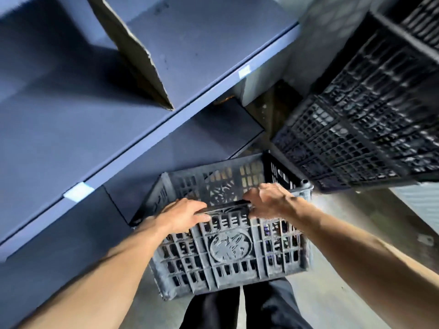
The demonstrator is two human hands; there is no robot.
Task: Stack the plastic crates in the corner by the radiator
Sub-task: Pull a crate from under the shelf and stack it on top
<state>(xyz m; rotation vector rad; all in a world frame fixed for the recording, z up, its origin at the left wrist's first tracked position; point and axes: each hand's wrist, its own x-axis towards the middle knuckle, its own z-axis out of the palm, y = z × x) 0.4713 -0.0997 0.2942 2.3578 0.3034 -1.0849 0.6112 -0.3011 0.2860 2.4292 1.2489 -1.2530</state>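
You're gripping the grey crate [228, 233] by its near rim, left hand [185, 216] and right hand [268, 200] both wrapped on it (balanced carry, probably), beside the blue shelf [142, 91], crate stack [356, 129] waiting far right.

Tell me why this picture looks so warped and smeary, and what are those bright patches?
Head view: the wide-angle lens bows the blue metal shelf edge; motion blur smears the black lattice plastic crates at upper right; glare whitens two patches on the shelf edge; the grey plastic crate in both hands' grip stays fairly sharp.
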